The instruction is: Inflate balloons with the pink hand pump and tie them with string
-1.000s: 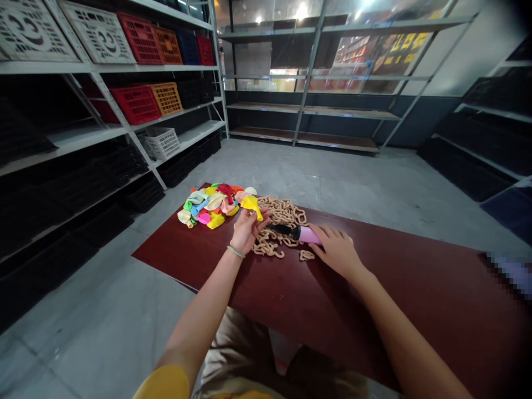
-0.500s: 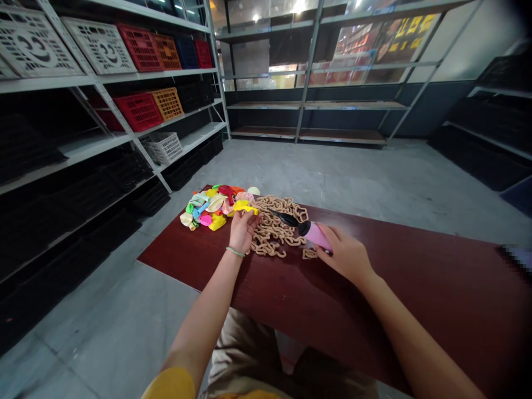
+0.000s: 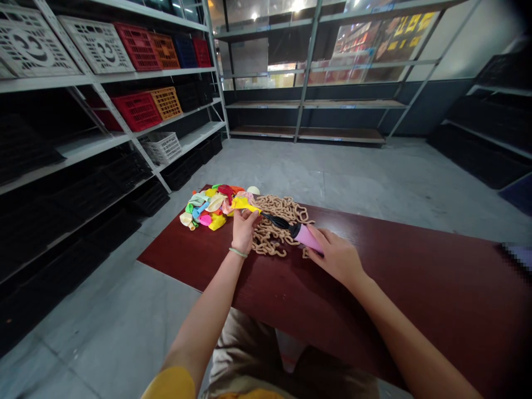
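My left hand [image 3: 244,230] pinches a limp yellow balloon [image 3: 244,204], drawing its neck rightward. My right hand [image 3: 337,257] grips a pink balloon pump [image 3: 306,238] with a black tapered nozzle [image 3: 277,221]. The nozzle's tip meets the balloon's neck, though I cannot tell whether it sits inside. Behind my left hand lies a heap of uninflated balloons in many colours [image 3: 203,209]. A tangle of tan linked loops [image 3: 272,235] lies partly under the pump, between my hands.
The dark red table [image 3: 291,288] ends at a blurred object [image 3: 515,256] on the right. Metal shelves [image 3: 103,83] hold white, red, orange and blue crates at left, with black crates below. Wooden-boarded shelves [image 3: 307,119] stand behind the concrete floor [image 3: 332,177].
My left hand has lifted the yellow balloon and stretched its neck rightward. The pump's nozzle has swung left to meet it.
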Tool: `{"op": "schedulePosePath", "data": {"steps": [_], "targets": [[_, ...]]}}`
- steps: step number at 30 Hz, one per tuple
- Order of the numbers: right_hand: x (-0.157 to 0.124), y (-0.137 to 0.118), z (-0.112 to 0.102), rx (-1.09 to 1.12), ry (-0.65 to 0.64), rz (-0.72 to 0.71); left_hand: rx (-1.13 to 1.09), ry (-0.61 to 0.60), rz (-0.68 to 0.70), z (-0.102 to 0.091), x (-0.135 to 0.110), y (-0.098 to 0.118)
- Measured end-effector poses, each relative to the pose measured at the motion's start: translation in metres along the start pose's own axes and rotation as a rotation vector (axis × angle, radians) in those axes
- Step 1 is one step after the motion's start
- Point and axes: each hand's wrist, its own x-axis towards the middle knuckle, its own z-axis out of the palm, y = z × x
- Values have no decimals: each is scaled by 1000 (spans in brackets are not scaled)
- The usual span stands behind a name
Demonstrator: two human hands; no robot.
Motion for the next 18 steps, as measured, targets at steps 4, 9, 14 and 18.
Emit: {"op": "schedulePosePath", "data": {"steps": [4, 9, 14, 18], "targets": [[0, -1, 0, 1, 2, 10, 30, -14, 1, 3, -2, -1], [2, -5, -3, -1, 7, 14, 46, -36, -13, 5, -6, -4], [2, -8, -4, 3, 10, 15, 86, -70, -8, 5, -7, -8], [2, -9, -3, 5, 20, 19, 143, -94, 27, 5, -8, -8]]}}
